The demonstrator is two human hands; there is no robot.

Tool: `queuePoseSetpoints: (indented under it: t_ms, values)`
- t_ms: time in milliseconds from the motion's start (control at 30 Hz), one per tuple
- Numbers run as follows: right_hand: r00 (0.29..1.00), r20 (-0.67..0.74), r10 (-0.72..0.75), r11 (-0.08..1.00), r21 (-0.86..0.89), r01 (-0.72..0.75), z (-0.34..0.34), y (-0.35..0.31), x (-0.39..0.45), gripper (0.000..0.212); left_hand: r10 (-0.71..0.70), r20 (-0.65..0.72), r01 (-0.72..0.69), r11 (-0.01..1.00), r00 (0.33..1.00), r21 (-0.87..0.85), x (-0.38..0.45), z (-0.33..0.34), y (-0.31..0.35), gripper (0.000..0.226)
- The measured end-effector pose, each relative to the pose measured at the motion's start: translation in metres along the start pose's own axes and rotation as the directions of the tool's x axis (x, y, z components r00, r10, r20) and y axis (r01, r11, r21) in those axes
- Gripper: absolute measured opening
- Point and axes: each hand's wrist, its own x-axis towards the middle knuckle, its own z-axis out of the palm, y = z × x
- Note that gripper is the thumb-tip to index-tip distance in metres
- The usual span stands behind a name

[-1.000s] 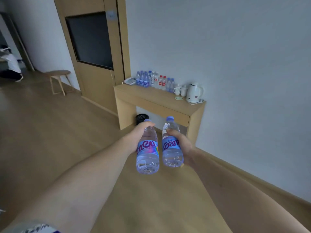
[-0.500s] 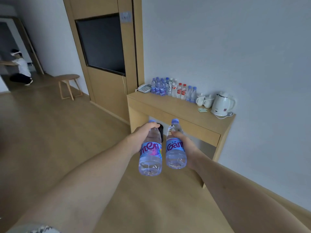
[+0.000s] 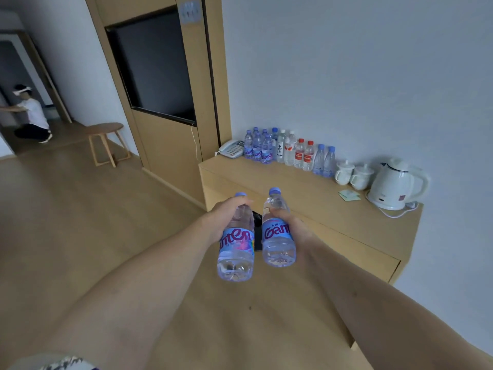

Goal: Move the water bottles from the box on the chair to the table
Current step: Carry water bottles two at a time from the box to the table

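Left hand (image 3: 226,217) wrapped around clear plastic water bottle with blue cap and purple-lettered label (image 3: 236,244); beside it, right hand (image 3: 289,228) gripping matching blue-capped clear bottle (image 3: 277,233). Both tilted, above floor, short of light wooden table (image 3: 333,209).

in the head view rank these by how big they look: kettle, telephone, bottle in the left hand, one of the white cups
1. bottle in the left hand, enlarged by nearness
2. kettle
3. telephone and white cup: too alike to rank
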Motion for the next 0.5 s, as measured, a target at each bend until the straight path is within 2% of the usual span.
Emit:
queuePoseSetpoints:
  t_ms: [67,133,333,500]
  values:
    - [0.999,0.018,0.027,0.999,0.026,-0.027,-0.003,-0.022,0.028,0.043,-0.001,0.014,0.001,1.000,1.000,-0.001,0.029,0.000,0.022,0.036]
    - [0.999,0.014,0.029,0.999,0.032,-0.030,-0.006,-0.043,0.060,0.049,0.010,0.015,-0.009,1.000,1.000,-0.008,0.060,-0.001,0.043,0.037]
    - [0.998,-0.054,0.010,1.000,-0.007,-0.010,-0.014,-0.082,0.147,0.040,0.010,-0.019,-0.010,1.000,1.000,-0.014,0.147,-0.012,0.085,0.038]
    - [0.992,-0.121,-0.029,0.998,-0.052,0.023,-0.016,-0.101,0.221,0.042,0.026,0.014,-0.026,1.000,1.000,-0.004,0.224,-0.030,0.124,0.034]
